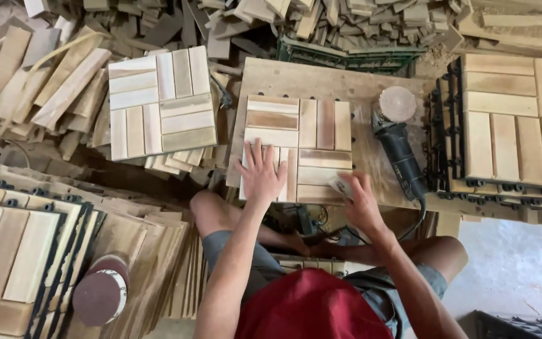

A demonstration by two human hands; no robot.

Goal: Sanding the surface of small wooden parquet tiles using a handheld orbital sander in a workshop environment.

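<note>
A square wooden slat tile (308, 135) lies on a plywood work board (346, 78) in front of me. My left hand (261, 174) rests flat with fingers spread on the tile's near left corner. My right hand (360, 202) is at the tile's near right corner, closed on a small pale pad (340, 184) that touches the tile's edge. The pad is blurred, so I cannot tell its exact kind.
A black angle grinder (403, 150) with a round sanding disc lies on the board just right of the tile. Stacked tiles (515, 125) stand at right, another tile (158, 103) at left, loose slats all around. A disc stack (100, 292) is at lower left.
</note>
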